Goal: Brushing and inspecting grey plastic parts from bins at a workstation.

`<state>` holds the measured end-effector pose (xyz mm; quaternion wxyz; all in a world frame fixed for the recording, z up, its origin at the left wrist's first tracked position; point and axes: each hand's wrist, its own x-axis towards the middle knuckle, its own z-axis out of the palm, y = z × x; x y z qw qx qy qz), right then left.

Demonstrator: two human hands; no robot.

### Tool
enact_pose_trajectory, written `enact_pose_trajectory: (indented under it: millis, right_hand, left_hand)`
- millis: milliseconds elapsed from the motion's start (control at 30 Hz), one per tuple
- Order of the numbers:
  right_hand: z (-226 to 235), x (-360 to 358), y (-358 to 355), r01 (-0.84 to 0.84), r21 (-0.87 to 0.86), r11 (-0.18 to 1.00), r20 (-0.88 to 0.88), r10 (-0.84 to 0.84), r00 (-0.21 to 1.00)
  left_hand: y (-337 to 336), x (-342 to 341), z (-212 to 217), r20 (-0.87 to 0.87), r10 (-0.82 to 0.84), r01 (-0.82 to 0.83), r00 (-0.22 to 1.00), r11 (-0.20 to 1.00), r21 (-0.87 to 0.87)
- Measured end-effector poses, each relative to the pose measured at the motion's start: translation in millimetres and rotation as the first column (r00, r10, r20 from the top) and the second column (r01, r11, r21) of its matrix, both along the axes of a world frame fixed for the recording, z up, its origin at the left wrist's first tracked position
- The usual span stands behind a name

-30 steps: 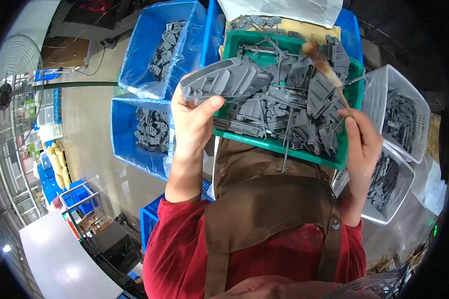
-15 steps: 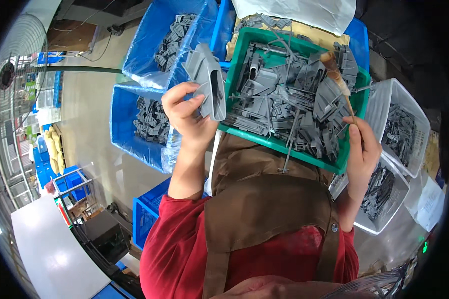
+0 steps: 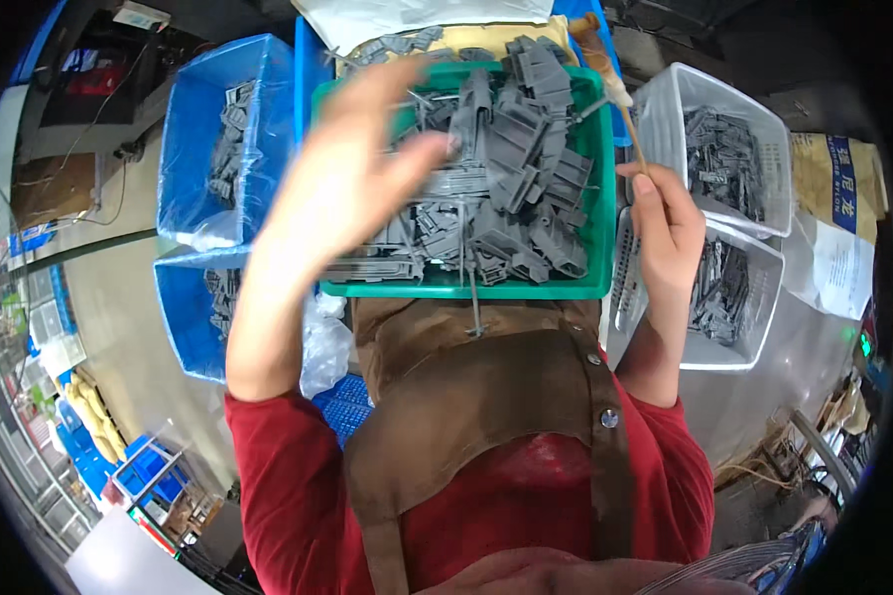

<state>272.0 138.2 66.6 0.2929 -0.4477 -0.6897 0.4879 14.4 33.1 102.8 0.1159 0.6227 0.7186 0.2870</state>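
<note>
Smeared by motion, my left hand (image 3: 352,169) is over the left part of a green tray (image 3: 466,292). Its thumb stands apart from its fingers, and no part shows in its grasp. Grey plastic parts (image 3: 516,149) fill the tray in a loose heap, some flat and finned, some thin rods. At the tray's right side, my right hand (image 3: 670,223) is closed on the thin end of a stick (image 3: 615,89). The stick's thick brown end points up and away, beyond the tray's far right corner.
Two blue bins (image 3: 278,129) with plastic liners and grey parts stand at the left. Two white baskets (image 3: 774,129) at the right also hold grey pieces. Behind the tray is a blue crate (image 3: 310,69) with yellowish paper. A thin rod (image 3: 474,307) overhangs the tray's near edge.
The grey hollow part is gone from my left hand, which has swung over the tray with its fingers spread. My right hand keeps the stick. The whole view has turned.
</note>
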Motion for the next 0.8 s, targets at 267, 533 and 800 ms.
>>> enact_pose_trajectory:
  millis: [267, 533, 800]
  right_hand:
    - [-4.0, 2.9, -1.6, -0.055, -0.101, 0.993, -0.083, 0.047, 0.995]
    - [12.7, -40.5, -17.3, -0.426, -0.35, 0.835, -0.389, 0.284, 0.877]
    - [23.7, -57.4, -29.1, -0.561, -0.666, 0.492, -0.643, 0.005, 0.766]
  left_hand:
    - [47.2, 53.5, -24.8, -0.092, -0.142, 0.138, 0.986, 0.989, -0.045]
    - [25.7, 50.2, 0.2, 0.932, 0.155, -0.008, 0.327, 0.987, -0.161]
    - [-5.3, 29.8, -14.5, 0.995, -0.078, 0.157, 0.057, 0.985, 0.068]
